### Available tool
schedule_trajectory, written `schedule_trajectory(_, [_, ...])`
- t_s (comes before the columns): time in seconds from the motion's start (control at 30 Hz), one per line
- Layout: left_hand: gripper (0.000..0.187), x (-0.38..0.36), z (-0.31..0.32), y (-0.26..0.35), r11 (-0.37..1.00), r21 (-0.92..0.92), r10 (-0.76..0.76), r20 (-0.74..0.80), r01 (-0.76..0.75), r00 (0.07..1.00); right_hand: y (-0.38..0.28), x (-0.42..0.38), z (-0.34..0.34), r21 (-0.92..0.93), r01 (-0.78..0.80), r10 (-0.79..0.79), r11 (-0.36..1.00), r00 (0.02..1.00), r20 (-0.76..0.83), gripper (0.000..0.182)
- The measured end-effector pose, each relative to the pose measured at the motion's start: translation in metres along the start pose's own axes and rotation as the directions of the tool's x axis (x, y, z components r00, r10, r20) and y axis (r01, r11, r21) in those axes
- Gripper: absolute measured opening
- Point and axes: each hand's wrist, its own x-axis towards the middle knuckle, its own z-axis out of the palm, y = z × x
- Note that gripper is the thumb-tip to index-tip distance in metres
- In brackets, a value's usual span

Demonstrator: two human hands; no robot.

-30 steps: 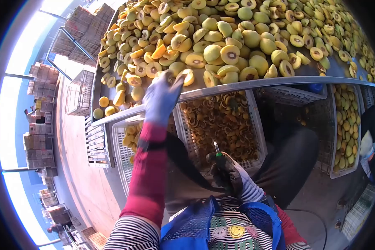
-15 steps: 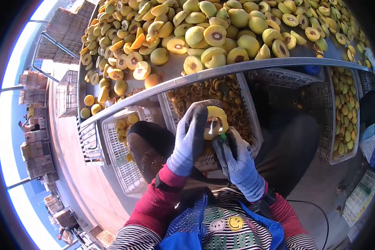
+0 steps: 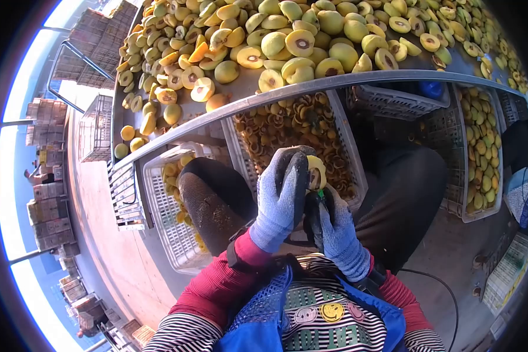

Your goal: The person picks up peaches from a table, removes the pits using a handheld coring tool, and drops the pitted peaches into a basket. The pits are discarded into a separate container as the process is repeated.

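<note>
Our left hand [image 3: 284, 193], in a grey knitted glove with dark coated fingertips, is clamped around a halved yellow peach [image 3: 316, 171], its cut face turned toward our right hand [image 3: 333, 226]. That hand wears the same kind of glove and is closed on a small pitting tool with a green handle [image 3: 315, 196], whose tip meets the fruit; the blade itself is too small for us to make out. The two hands are pressed together just above our lap, at the centre of the view. Directly behind them, at twelve o'clock, sits a white slatted plastic crate of dark-centred peach halves [image 3: 293, 132]. At nine o'clock from the hands a second white plastic crate [image 3: 167, 217] holds a few yellow fruits, partly hidden by our dark-trousered knee [image 3: 208, 196]. Across the top, from eleven to one o'clock, a long grey metal table [image 3: 287, 94] with a raised rim carries a heap of whole and halved yellow-green peaches [image 3: 299, 41]. At three o'clock a further white crate of yellow fruit [image 3: 481, 152] stands beside our other leg. At eight to ten o'clock, well apart from us, stacks of crates [image 3: 50, 205] line the yard.
</note>
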Motion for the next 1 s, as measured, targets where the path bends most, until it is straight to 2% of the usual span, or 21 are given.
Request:
schedule_trajectory(0.07, [0.026, -0.004, 0.011, 0.002, 0.996, -0.086, -0.002, -0.052, -0.003, 0.999, -0.001, -0.003, 0.000, -0.044, 0.006, -0.008, 0.999, 0.999, -0.053, 0.023])
schedule_trajectory(0.1, [0.027, -0.006, 0.015, 0.004, 0.985, -0.172, -0.011, -0.103, -0.007, 0.995, -0.004, -0.002, 0.000, 0.230, -0.309, 0.326, 0.923, 0.945, -0.036, 0.022])
schedule_trajectory(0.13, [0.030, -0.007, 0.015, 0.007, 0.997, -0.054, 0.050, -0.095, -0.055, 0.994, -0.006, 0.001, -0.002, 0.469, -0.563, 0.606, 0.681, 0.792, 0.070, 0.022])
schedule_trajectory(0.17, [0.030, -0.007, 0.014, 0.010, 0.997, -0.053, 0.051, -0.094, -0.056, 0.994, -0.003, 0.005, -0.004, 0.470, -0.561, 0.606, 0.681, 0.793, 0.068, 0.022])
schedule_trajectory(0.23, [0.032, -0.005, 0.008, 0.014, 0.996, 0.043, 0.078, -0.034, -0.077, 0.996, 0.007, 0.024, -0.014, 0.704, -0.557, 0.657, 0.441, 0.735, 0.170, 0.022])
schedule_trajectory(0.27, [0.035, -0.005, -0.002, 0.014, 0.998, 0.050, -0.043, 0.009, 0.042, 0.999, 0.004, 0.037, -0.031, 0.571, -0.691, 0.678, 0.442, 0.675, 0.292, 0.020])
schedule_trajectory(0.3, [0.039, -0.003, -0.015, 0.017, 0.980, 0.026, -0.199, 0.113, 0.197, 0.973, 0.006, 0.044, -0.035, 0.573, -0.691, 0.678, 0.440, 0.674, 0.292, 0.020])
schedule_trajectory(0.33, [0.039, 0.002, -0.027, 0.016, 0.957, -0.011, -0.280, 0.241, 0.292, 0.929, 0.008, 0.049, -0.038, 0.506, -0.544, 0.493, 0.669, 0.835, 0.245, 0.017])
schedule_trajectory(0.37, [0.038, 0.004, -0.034, 0.014, 0.921, -0.037, -0.349, 0.366, 0.389, 0.863, 0.011, 0.051, -0.040, 0.421, -0.342, 0.269, 0.840, 0.937, 0.225, 0.016])
schedule_trajectory(0.43, [0.041, 0.005, -0.033, 0.022, 0.942, -0.005, -0.300, 0.437, 0.336, 0.848, 0.016, 0.051, -0.039, 0.430, -0.323, 0.224, 0.843, 0.938, 0.265, 0.017])
schedule_trajectory(0.5, [0.041, 0.007, -0.030, 0.015, 0.920, 0.055, -0.384, 0.311, 0.387, 0.869, 0.016, 0.049, -0.038, 0.424, -0.466, 0.423, 0.777, 0.885, 0.197, 0.019])
schedule_trajectory(0.53, [0.040, 0.005, -0.020, 0.022, 0.883, -0.023, -0.462, 0.139, 0.469, 0.876, 0.011, 0.043, -0.035, 0.581, -0.581, 0.552, 0.570, 0.794, 0.254, 0.020])
schedule_trajectory(0.57, [0.040, 0.004, -0.016, 0.017, 0.884, -0.023, -0.460, 0.140, 0.467, 0.877, 0.005, 0.036, -0.033, 0.581, -0.580, 0.550, 0.571, 0.796, 0.253, 0.020])
schedule_trajectory(0.6, [0.038, 0.003, -0.013, 0.011, 0.917, -0.148, -0.357, 0.102, 0.369, 0.928, -0.003, 0.028, -0.030, 0.413, -0.412, 0.393, 0.812, 0.910, 0.135, 0.020])
schedule_trajectory(0.63, [0.036, 0.001, -0.008, 0.007, 0.928, -0.266, -0.257, 0.050, 0.261, 0.965, -0.008, 0.022, -0.027, 0.197, -0.199, 0.191, 0.960, 0.980, 0.062, 0.020])
schedule_trajectory(0.67, [0.034, -0.005, -0.001, 0.006, 0.952, -0.222, -0.215, 0.004, 0.211, 0.977, -0.009, 0.018, -0.025, 0.258, -0.325, 0.283, 0.910, 0.940, 0.189, 0.020])
schedule_trajectory(0.7, [0.033, -0.008, 0.005, 0.003, 0.971, -0.209, -0.127, -0.032, 0.118, 0.991, -0.011, 0.017, -0.024, 0.254, -0.332, 0.290, 0.908, 0.938, 0.191, 0.020])
schedule_trajectory(0.77, [0.033, -0.012, 0.010, -0.010, 0.995, -0.002, 0.096, -0.093, -0.097, 0.991, -0.014, 0.018, -0.024, 0.203, -0.310, 0.284, 0.929, 0.948, 0.145, 0.022])
schedule_trajectory(0.8, [0.033, -0.014, 0.012, -0.007, 0.995, -0.002, 0.096, -0.094, -0.097, 0.991, -0.014, 0.017, -0.022, 0.203, -0.310, 0.284, 0.929, 0.948, 0.146, 0.022])
schedule_trajectory(0.87, [0.032, -0.018, 0.017, 0.003, 0.978, -0.205, -0.062, -0.163, 0.028, 0.985, -0.013, 0.012, -0.019, 0.173, -0.309, 0.292, 0.935, 0.949, 0.117, 0.024])
schedule_trajectory(1.0, [0.031, -0.023, 0.023, 0.002, 0.986, -0.166, -0.009, -0.234, -0.031, 0.972, -0.008, 0.000, -0.010, 0.259, -0.432, 0.392, 0.864, 0.900, 0.192, 0.026])
